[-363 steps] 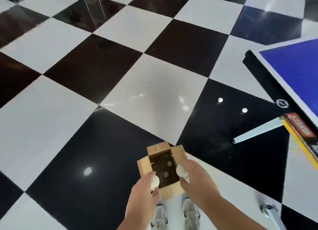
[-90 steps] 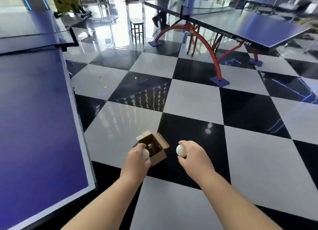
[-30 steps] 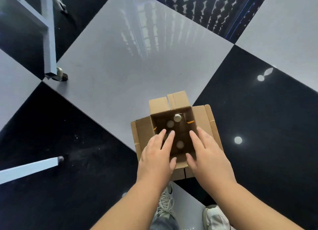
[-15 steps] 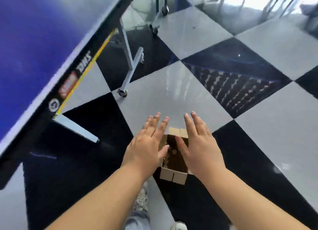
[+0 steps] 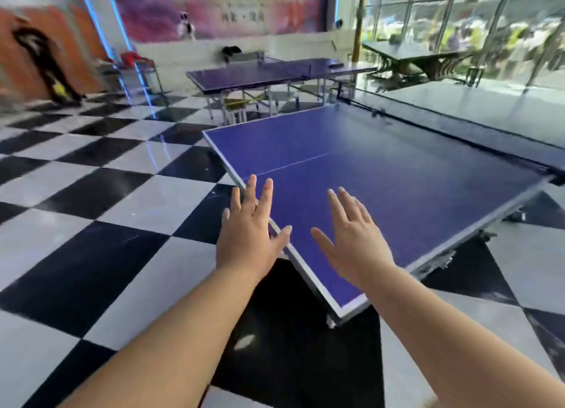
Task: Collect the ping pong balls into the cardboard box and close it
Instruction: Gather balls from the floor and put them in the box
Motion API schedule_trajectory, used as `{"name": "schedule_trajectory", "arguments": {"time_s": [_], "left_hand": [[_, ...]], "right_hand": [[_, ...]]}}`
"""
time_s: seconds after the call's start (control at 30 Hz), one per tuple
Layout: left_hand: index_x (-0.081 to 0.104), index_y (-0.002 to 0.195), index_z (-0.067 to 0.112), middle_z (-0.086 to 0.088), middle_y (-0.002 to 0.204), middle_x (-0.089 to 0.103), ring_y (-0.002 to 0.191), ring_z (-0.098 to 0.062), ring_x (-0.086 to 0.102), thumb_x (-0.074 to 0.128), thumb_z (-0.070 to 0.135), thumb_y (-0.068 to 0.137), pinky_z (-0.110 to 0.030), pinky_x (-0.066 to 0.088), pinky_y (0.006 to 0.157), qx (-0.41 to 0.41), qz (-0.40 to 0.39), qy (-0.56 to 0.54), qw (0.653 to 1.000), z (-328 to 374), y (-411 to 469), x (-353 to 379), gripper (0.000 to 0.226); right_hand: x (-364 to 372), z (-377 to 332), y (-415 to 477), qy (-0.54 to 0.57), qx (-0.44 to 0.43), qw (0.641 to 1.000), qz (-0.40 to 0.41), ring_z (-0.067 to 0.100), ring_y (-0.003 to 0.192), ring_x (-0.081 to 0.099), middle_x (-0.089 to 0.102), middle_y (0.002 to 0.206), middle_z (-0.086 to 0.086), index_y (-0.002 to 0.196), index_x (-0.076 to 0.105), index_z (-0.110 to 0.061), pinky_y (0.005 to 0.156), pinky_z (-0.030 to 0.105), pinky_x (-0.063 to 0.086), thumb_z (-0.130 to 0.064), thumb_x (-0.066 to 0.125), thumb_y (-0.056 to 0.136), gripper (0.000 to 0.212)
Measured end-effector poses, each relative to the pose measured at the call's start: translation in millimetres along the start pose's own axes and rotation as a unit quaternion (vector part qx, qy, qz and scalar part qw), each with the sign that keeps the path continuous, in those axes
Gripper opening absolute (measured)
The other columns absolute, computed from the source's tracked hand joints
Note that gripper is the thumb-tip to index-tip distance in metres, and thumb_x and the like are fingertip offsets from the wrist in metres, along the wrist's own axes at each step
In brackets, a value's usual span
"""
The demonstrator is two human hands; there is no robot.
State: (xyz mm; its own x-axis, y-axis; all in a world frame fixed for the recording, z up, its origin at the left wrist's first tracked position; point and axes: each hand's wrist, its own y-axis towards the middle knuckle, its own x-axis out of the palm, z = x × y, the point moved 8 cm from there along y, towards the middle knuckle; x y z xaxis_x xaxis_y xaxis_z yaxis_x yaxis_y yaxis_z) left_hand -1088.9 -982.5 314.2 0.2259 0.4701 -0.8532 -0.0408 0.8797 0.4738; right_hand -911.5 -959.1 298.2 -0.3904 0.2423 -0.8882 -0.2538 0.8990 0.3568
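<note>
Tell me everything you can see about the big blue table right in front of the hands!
The ping pong table has a smooth, matte blue top with a thin white line down its middle and white edging over a grey metal-looking frame. A dark net crosses its far end. It stands level on the black-and-white checkered floor, one corner pointing toward the camera. Nothing lies on the near half. The open left hand and right hand hover above its near edge.

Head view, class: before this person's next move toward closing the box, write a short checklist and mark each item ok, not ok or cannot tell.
1. Left hand free: ok, open and holding nothing.
2. Right hand free: ok, open and holding nothing.
3. Cardboard box in sight: not ok, out of frame.
4. Flaps shut: cannot tell.
5. Stray balls on the blue table: ok, none visible.
6. Stray balls on the checkered floor: cannot tell, partly hidden and blurred.
</note>
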Motion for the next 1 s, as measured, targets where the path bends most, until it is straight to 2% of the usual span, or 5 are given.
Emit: {"name": "schedule_trajectory", "arguments": {"time_s": [0.17,0.4,0.7,0.83,1.0], "left_hand": [[-0.022,0.146,0.035,-0.001,0.159,-0.019,0.145,-0.037,-0.003,0.042,0.074,0.081,-0.055,0.018,0.114,-0.080,0.022,0.124,0.989,-184.8,0.1,-92.6,0.099],[-0.031,0.142,0.036,-0.002,0.157,-0.025,0.144,-0.039,-0.012,0.044,0.077,0.078,-0.055,0.011,0.115,-0.132,0.011,0.184,0.974,-361.3,-2.9,-152.4,0.106],[-0.034,0.139,0.040,0.002,0.156,-0.030,0.144,-0.036,-0.015,0.042,0.076,0.080,-0.055,0.009,0.115,-0.150,-0.033,0.151,0.977,-465.3,61.3,-82.9,0.103],[-0.034,0.139,0.042,0.004,0.155,-0.031,0.144,-0.035,-0.016,0.045,0.074,0.080,-0.053,0.007,0.116,-0.143,-0.045,0.137,0.979,-503.5,119.5,-37.3,0.103],[-0.036,0.137,0.042,0.004,0.155,-0.032,0.144,-0.034,-0.016,0.044,0.074,0.081,-0.051,0.007,0.116,-0.162,-0.069,0.130,0.976,-557.5,197.8,11.6,0.103]], "right_hand": [[49.3,-170.3,66.7,-0.013,-0.071,0.997,-0.016,0.022,0.146,-0.009,-0.015,0.159,-0.002,0.147,-0.016,-0.033,0.118,0.040,0.009,-0.068,0.029,0.088,0.083],[113.2,-307.8,124.8,-0.002,-0.085,0.996,-0.020,0.023,0.146,-0.010,-0.017,0.159,-0.003,0.146,-0.018,-0.035,0.118,0.040,0.009,-0.070,0.028,0.087,0.082],[195.2,-349.0,223.3,-0.015,-0.090,0.994,-0.060,0.022,0.146,-0.014,-0.020,0.158,-0.005,0.144,-0.022,-0.038,0.118,0.042,0.010,-0.069,0.029,0.088,0.082],[242.5,-352.0,294.1,-0.015,-0.096,0.992,-0.075,0.022,0.146,-0.014,-0.023,0.157,-0.004,0.143,-0.024,-0.037,0.117,0.039,0.005,-0.069,0.028,0.089,0.082],[295.7,-354.1,390.4,-0.014,-0.095,0.990,-0.100,0.022,0.146,-0.012,-0.021,0.158,-0.004,0.144,-0.022,-0.037,0.117,0.040,0.010,-0.068,0.029,0.089,0.081]]}}
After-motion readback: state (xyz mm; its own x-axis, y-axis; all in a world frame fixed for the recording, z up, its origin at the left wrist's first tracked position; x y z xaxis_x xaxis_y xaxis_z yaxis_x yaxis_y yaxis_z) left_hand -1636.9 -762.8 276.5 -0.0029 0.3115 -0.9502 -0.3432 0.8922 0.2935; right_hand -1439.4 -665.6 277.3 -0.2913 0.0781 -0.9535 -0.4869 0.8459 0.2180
